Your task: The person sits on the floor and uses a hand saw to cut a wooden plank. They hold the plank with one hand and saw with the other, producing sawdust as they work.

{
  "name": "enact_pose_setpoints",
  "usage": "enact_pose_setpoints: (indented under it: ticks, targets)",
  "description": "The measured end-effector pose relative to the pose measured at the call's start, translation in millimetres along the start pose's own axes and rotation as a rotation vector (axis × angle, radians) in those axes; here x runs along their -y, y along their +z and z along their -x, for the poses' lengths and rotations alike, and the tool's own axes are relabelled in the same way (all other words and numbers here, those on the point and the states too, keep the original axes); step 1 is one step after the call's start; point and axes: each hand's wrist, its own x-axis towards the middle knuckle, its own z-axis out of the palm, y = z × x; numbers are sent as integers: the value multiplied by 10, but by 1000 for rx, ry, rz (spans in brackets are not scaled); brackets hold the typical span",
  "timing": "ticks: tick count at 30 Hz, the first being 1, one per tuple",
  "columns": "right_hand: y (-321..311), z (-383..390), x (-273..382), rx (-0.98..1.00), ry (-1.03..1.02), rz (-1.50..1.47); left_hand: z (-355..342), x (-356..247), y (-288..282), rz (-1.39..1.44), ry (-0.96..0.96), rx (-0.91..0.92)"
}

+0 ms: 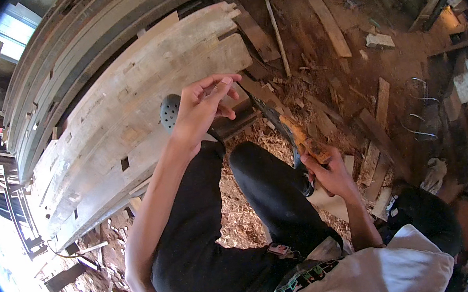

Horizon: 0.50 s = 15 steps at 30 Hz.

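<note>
My right hand (329,172) is wrapped round the orange-brown, worn handle of a long-bladed tool (302,134). Its dark, narrow blade slants up and to the left, away from me; whether the edge has teeth is too small to tell. At the far end of the blade, my left hand (202,106) pinches the tip between thumb and forefinger, the other fingers curled. The tool is held in the air above my knees.
Wide pale planks (177,54) with cut slots lie on the left, long boards (82,33) stacked behind them. Wood shavings (237,203) cover the ground between my legs. Offcuts (382,100), a white block (379,41) and bent wire (419,125) litter the dirt floor on the right.
</note>
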Motion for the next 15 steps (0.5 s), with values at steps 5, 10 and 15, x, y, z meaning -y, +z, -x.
enact_pose_setpoints:
  ticks: [5, 10, 15]
  targets:
    - [114, -158, -7, -206, 133, 130, 78, 19, 66, 103, 22, -5]
    - [429, -1030, -320, -278, -143, 440, -55, -106, 417, 171, 157, 20]
    - [420, -1168, -399, -87, -145, 367, 0, -212, 402, 43, 175, 23]
